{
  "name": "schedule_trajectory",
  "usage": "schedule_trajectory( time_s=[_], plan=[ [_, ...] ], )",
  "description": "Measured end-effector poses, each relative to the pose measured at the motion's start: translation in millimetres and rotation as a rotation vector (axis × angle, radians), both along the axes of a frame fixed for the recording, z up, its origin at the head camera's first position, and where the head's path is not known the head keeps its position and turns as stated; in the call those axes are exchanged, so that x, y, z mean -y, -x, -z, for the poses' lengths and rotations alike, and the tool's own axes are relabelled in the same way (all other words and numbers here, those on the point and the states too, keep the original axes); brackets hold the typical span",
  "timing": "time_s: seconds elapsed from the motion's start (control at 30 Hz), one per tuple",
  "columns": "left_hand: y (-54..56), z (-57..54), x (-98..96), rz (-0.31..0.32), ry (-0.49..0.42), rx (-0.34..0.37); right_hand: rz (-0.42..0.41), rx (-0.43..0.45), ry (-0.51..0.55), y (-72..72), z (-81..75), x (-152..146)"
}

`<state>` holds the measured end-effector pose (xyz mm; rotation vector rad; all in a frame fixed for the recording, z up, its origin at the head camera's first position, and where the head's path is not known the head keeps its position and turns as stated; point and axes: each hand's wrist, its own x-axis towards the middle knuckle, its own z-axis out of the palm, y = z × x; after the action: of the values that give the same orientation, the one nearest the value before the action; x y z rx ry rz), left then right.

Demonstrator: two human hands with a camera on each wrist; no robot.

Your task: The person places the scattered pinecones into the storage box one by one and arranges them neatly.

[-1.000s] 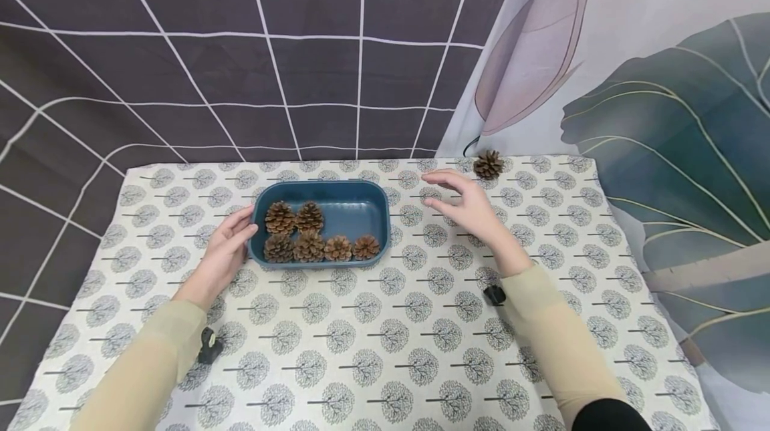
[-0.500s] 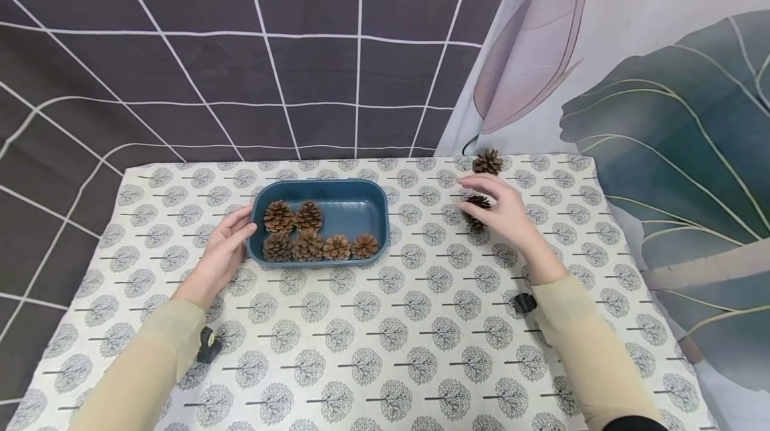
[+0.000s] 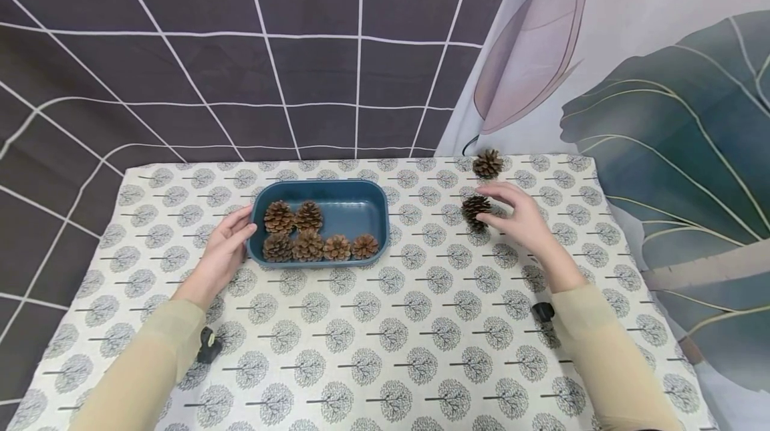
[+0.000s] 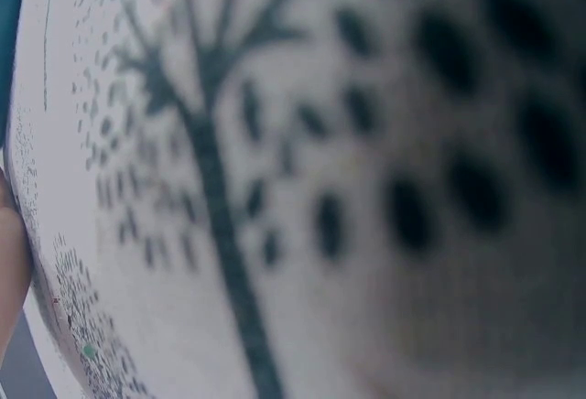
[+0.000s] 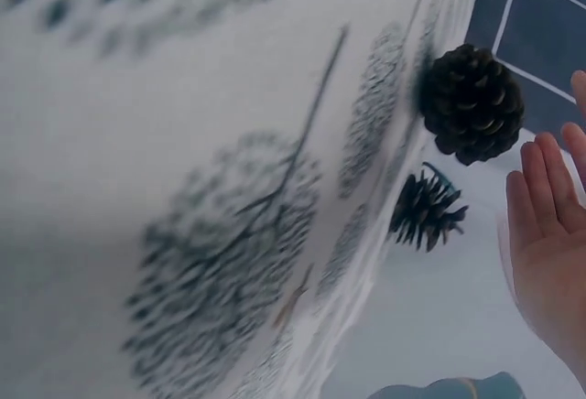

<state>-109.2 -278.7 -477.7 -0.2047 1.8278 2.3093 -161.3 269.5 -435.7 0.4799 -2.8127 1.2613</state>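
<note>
My left hand (image 3: pixel 225 244) rests against the left end of a blue rectangular tray (image 3: pixel 361 217), its thumb tip right at the rim. Several brown pine cones (image 3: pixel 308 245) lie in the tray's left half and along its near side. To the right, my right hand (image 3: pixel 517 217) has thumb and fingers spread beside a dark pine cone (image 3: pixel 475 212) on the cloth. In the right wrist view, straight fingers (image 5: pixel 540 184) show to the right of that pine cone (image 5: pixel 472 104), with a gap between. The left wrist view holds mostly blurred cloth and a sliver of hand.
Another pine cone (image 3: pixel 488 164) lies by the table's back edge, beyond my right hand. A white cloth (image 3: pixel 385 364) with tree prints covers the table. Behind stands a dark grid-patterned curtain (image 3: pixel 313 70); a leaf-print curtain (image 3: pixel 674 150) hangs at the right.
My right hand has moved right, leaving a pine cone on the cloth that was hidden at the first frame and now stands in plain view. The left hand and tray have stayed put.
</note>
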Motion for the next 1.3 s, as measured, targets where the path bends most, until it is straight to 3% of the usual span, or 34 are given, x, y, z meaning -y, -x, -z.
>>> schedule_trajectory(
  time_s=[0.3,0.53,1.3],
  plan=[
    [-0.6,-0.1,0.6,0.009,0.018,0.013,0.038,-0.024,-0.048,-5.7,9.1,-13],
    [-0.4,-0.1,0.4,0.006,0.016,0.002,0.057,0.011,-0.047,-8.8,13.1,-15],
    [-0.7,0.2,-0.6,0.001,0.006,-0.014,0.01,-0.004,-0.168,-3.8,19.2,-7]
  ],
)
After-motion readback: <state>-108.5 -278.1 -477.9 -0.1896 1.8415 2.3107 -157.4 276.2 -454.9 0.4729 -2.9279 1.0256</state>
